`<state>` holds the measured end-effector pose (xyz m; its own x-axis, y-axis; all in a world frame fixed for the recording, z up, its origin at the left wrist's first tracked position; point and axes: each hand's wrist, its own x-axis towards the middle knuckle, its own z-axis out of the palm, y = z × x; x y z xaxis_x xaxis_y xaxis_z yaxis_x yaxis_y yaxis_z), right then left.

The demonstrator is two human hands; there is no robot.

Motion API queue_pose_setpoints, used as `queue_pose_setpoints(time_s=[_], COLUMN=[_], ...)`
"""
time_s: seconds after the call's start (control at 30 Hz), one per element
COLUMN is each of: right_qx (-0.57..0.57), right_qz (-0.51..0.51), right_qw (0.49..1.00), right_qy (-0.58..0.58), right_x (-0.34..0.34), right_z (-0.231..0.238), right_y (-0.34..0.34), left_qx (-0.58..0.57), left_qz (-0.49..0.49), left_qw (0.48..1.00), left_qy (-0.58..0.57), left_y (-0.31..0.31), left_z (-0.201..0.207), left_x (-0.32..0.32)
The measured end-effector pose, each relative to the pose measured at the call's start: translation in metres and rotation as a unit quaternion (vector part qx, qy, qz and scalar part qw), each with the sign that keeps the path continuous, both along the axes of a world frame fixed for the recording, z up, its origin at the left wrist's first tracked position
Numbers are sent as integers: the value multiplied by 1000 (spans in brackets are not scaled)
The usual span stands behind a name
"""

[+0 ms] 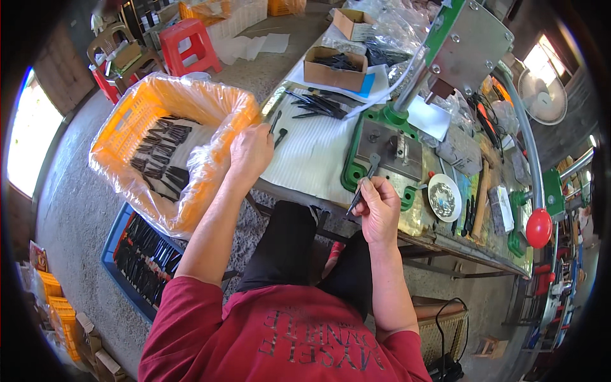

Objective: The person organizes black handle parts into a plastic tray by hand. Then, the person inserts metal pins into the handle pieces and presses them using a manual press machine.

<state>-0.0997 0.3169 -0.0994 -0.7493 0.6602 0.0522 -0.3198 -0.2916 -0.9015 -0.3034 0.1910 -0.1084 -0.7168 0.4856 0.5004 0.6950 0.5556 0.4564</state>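
Over the front edge of the press, my right hand (379,207) pinches a slim dark grey piece (364,184) between thumb and fingers. The piece stands tilted, its broader flat end up towards the green press base (351,167). My left hand (251,151) is at the table's left edge, beside the plastic-lined orange crate (238,105). Its fingers are closed at the lower end of a slim black piece (275,121); the exact grip is partly hidden. A second small black piece (280,137) lies on the white foam sheet (299,159) just right of that hand.
Rows of dark pieces (162,143) lie inside the orange crate. More black pieces (318,103) are piled behind, near a cardboard box (335,67). A white bowl (444,197) of small parts and a hammer (482,197) lie right. The red-knobbed lever (539,228) hangs far right; a blue crate (121,239) stands lower left.
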Motion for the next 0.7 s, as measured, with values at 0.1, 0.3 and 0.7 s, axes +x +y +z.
queue_pose_setpoints(time_s=[0.1,0.3,0.7], right_qx=[-5,-19,-8], right_qz=[5,17,7], right_qw=[1000,1000,1000], right_qy=[3,-7,-10], right_x=[-3,-5,-14], right_z=[0,-3,-8], right_y=[-6,-9,-22], left_qx=[-141,-117,108], left_qz=[54,22,-329], left_qw=[986,991,875], left_qy=[-73,-59,-338], left_y=[-3,-10,5], left_z=[-9,-8,16], left_x=[-13,-9,106])
